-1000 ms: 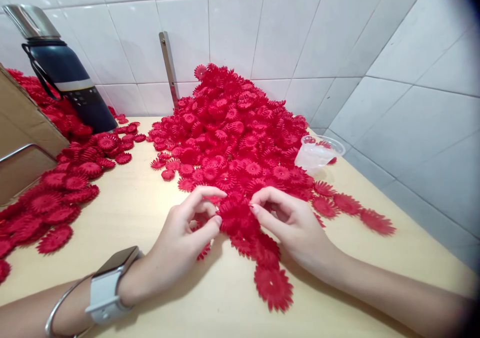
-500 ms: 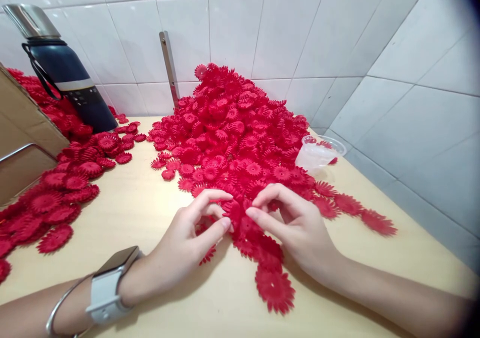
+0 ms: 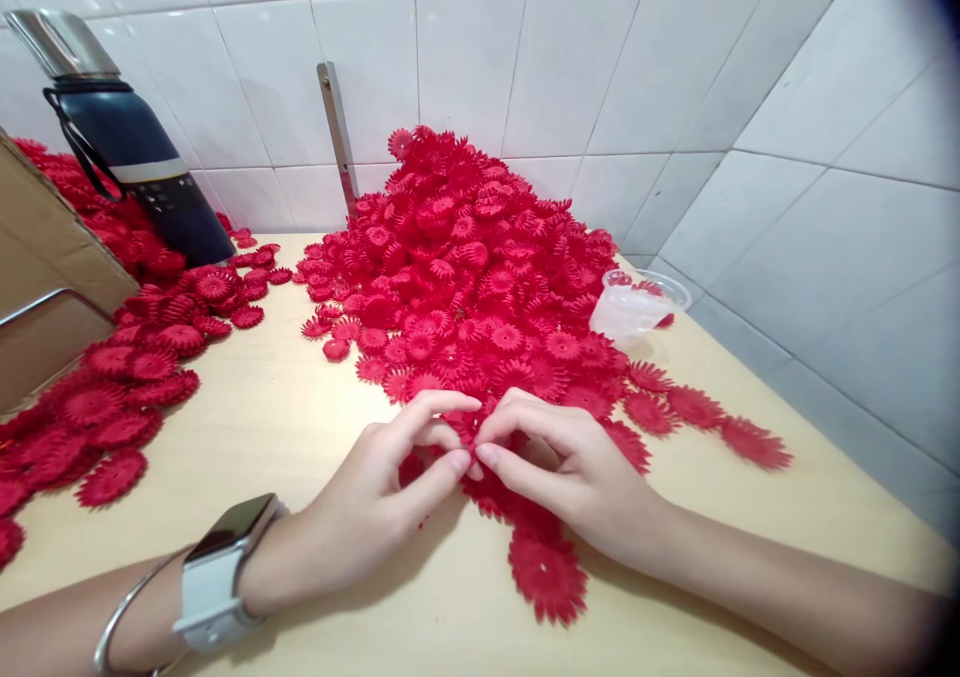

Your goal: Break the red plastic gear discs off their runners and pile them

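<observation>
My left hand [image 3: 390, 477] is closed in a pinch, thumb against fingers, on a red artificial flower piece [image 3: 466, 423] that is partly hidden by the fingers. Thumb and forefinger of my right hand [image 3: 589, 457] are pinched together right beside the left fingertips, at the edge of that piece. Whatever lies between the right fingertips is too small and covered to make out. Both hands are just in front of a tall heap of red flower pieces [image 3: 480, 257]. Below the right hand, a single flat red flower piece [image 3: 546, 572] lies on the table.
A clear plastic cup [image 3: 630, 312] leans at the heap's right side. More red pieces [image 3: 112, 402] spread on the left, beside a cardboard box [image 3: 52, 267] and a dark blue flask [image 3: 142, 147]. A metal strip [image 3: 337, 137] stands against the tiled wall [image 3: 472, 57].
My right hand has moved left, and its fingertips now meet those of my left hand. The left hand has shifted slightly down and its pinch has tightened.
</observation>
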### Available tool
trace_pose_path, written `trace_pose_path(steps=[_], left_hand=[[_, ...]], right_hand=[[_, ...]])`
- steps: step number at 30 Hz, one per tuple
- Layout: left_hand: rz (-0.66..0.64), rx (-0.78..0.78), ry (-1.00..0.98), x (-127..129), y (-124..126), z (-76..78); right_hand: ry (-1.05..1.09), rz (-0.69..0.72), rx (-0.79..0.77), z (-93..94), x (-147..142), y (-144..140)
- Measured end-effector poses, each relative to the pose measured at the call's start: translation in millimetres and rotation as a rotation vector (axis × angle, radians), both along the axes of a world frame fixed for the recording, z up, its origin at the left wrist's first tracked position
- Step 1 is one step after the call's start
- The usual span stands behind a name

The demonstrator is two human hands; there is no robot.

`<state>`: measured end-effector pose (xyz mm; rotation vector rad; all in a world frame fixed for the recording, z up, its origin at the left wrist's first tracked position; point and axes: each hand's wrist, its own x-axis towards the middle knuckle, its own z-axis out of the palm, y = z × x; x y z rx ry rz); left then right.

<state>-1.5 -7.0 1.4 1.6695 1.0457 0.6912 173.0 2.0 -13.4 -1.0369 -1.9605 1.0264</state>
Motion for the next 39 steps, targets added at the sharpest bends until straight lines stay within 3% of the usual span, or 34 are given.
trace_pose_path(steps=[8,17,26,34,39], left_hand=[[0.014,-0.075,-0.040,0.3,1.1,-2.9],[-0.017,-0.049,-0.009,-0.6,1.6,-1.3],[-0.042,-0.049,-0.010,0.8,0.6,-2.3],[0.011,-0.082,-0.098,-0.1,1.7,-4.0],[0.057,-0.091,-0.147,-1.8,2.4,-7.6]], right_hand=[[0.213,-0.005,-0.292,-0.8,0.6,2.9],[0.131,0.040,-0.217,-0.8,0.4,2.7],[0.190,0.059,-0.328,-0.7,0.1,2.6],[0.252,-0.095,-0.336,-0.3,0.3,4.5],[0.278,-0.207,-0.265,-0.2,0.4,2.7]])
